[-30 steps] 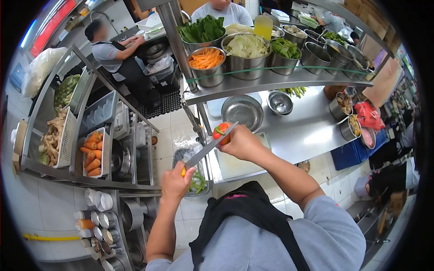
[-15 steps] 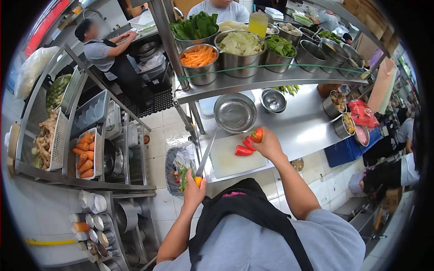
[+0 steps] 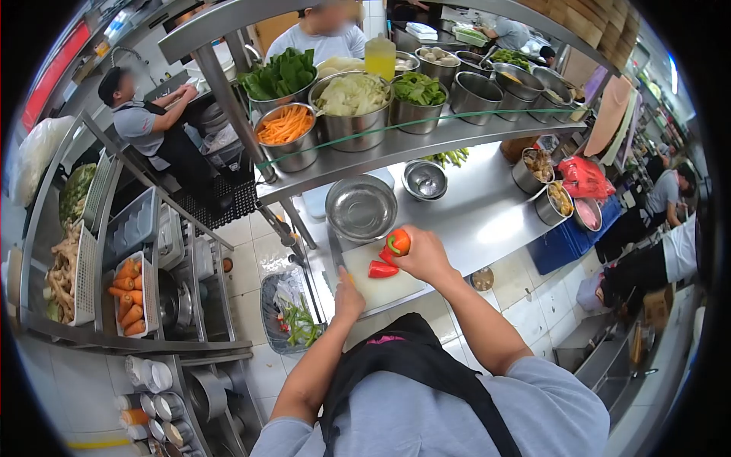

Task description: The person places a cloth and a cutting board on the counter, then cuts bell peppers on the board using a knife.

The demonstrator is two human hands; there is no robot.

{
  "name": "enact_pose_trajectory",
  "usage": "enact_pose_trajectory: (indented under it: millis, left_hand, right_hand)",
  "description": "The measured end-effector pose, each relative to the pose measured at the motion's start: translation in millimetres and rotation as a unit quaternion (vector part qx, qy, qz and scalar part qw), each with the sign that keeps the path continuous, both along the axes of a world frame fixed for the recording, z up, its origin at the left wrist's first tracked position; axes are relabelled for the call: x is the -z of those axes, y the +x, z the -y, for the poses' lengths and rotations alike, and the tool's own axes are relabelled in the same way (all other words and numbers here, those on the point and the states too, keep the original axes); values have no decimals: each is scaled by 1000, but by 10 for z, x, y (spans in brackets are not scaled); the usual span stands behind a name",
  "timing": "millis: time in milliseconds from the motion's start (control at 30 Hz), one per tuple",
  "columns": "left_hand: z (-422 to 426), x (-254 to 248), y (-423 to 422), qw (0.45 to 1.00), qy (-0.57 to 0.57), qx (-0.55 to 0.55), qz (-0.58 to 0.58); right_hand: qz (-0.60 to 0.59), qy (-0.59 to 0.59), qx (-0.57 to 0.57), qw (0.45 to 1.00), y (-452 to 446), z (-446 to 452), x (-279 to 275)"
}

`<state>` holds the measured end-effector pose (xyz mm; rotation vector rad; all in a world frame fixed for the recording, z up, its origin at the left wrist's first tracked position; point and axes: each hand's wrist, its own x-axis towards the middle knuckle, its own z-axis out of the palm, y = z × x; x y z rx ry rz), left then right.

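Observation:
My left hand (image 3: pixel 349 297) is closed around the yellow handle of a knife (image 3: pixel 336 257), whose blade points away from me along the left side of a white cutting board (image 3: pixel 373 293). My right hand (image 3: pixel 426 257) grips a red bell pepper (image 3: pixel 397 242) with its green stem end showing, just above the board. Below it lie cut red pepper pieces (image 3: pixel 382 269), partly covered by that hand. Behind the board stands a wide metal bowl (image 3: pixel 362 207).
A lined waste bin (image 3: pixel 268 320) with green scraps stands at the table's left. Overhead, a metal shelf (image 3: pixel 304 179) carries pots of vegetables. Small metal bowls (image 3: pixel 425 180) and filled pots (image 3: pixel 529 174) stand along the steel table. One co-worker (image 3: pixel 141 118) is at the back left.
My left hand and knife have moved from over the bin to the board's left edge. Green scraps that were beside that hand now lie lower in the bin. My right hand still holds the pepper.

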<state>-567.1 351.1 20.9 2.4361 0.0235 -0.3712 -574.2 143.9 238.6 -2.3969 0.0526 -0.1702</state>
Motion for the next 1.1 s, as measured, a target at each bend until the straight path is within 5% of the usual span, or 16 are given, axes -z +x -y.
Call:
enact_pose_trajectory:
  millis: [100, 200, 267, 367, 600, 867, 933, 1000, 1100]
  left_hand:
    - [-80, -267, -30, 994, 61, 65, -69]
    - [-167, -888, -62, 986, 50, 134, 81]
    - [-118, -1793, -127, 952, -283, 99, 62]
    - [-90, -2212, -132, 923, -249, 220, 193]
    - [-437, -2174, -137, 917, -322, 216, 92]
    - [-596, -2265, -116, 924, -298, 198, 136]
    - [-676, -2335, -94, 934, -308, 158, 87]
    - [-701, -2221, -136, 869, -481, 80, 83]
    - [-858, -2428, -316, 833, -528, -15, 166]
  right_hand:
    - [-6, -1, -11, 1000, -15, 58, 30]
    - [-14, -3, -21, 1000, -43, 78, 98]
    - [-12, -22, -40, 999, -69, 5, 145]
    - [-4, -45, -101, 994, -85, -173, 258]
    - [-37, -10, -253, 967, -84, -352, 157]
    - [-21, -65, -244, 967, -70, -565, 186]
    - [87, 63, -234, 966, 9, -608, 125]
    - [54, 104, -241, 963, 24, -656, 2]
    - [35, 220, -247, 943, 20, -722, -108]
